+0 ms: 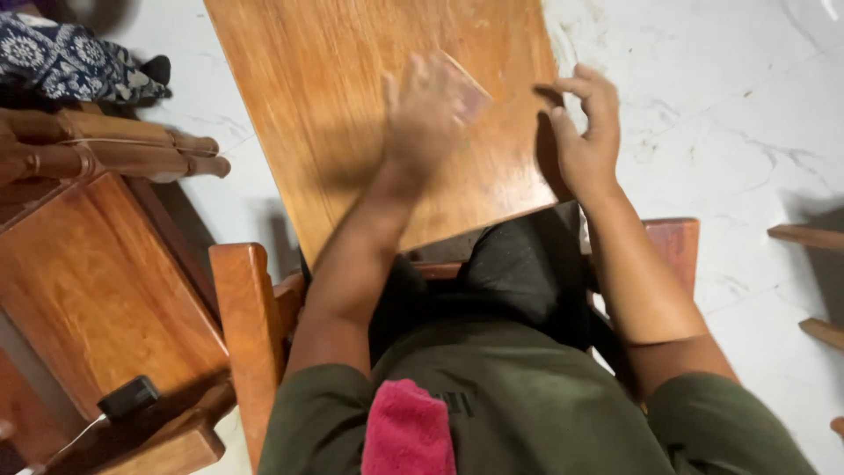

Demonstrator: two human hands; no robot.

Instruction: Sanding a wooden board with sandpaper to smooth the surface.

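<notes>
Red cloth (407,429) lies nearest, on the person's chest over a dark green shirt (536,413). Both bare arms reach forward from there to a wooden board (352,53), which leans from the lap out over the white floor (730,105).

The left hand (428,110) lies flat on the face of the board and is blurred. Its fingers seem to press a small tan pad (466,84), maybe sandpaper, against the wood. I cannot tell exactly how the fingers close on it. A flat hand fits rubbing, I think, because it spreads the pressure.

The right hand (587,132) is at the right edge of the board, fingers loosely curled and a little apart, thumb toward the wood. It looks to touch the edge, probably to keep the board steady, but it does not clamp it.

At the left stand a chair arm (246,325) and a wooden seat (97,290) with a small black charger (128,396). Farther away lie turned legs (132,154) and a patterned cloth (70,57).
</notes>
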